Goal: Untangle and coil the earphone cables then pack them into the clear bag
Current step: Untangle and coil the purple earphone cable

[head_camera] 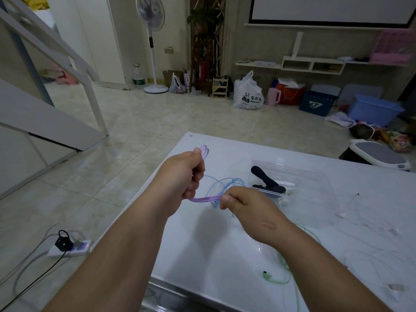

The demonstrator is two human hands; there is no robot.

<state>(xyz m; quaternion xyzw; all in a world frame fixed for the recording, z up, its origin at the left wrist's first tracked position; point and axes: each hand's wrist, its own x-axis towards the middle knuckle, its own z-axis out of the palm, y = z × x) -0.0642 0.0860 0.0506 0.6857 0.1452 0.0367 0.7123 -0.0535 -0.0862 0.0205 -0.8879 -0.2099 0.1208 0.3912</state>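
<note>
My left hand (186, 174) grips a coil of purple earphone cable (206, 198), whose loops stick out above the fist near the thumb. My right hand (245, 207) pinches the other end of the same purple bundle, stretched between both hands above the white table (225, 244). A light blue cable (225, 184) lies tangled on the table just behind my hands. The clear bag (299, 174) lies to the right, with a black clip (266, 182) at its mouth and white earphones inside. A green earphone (272, 278) and its cable lie near my right forearm.
Thin white cables (360, 212) are scattered over the right part of the table. On the floor at left sits a power strip (69, 247) with a black plug. A fan, bags and blue bins stand along the far wall.
</note>
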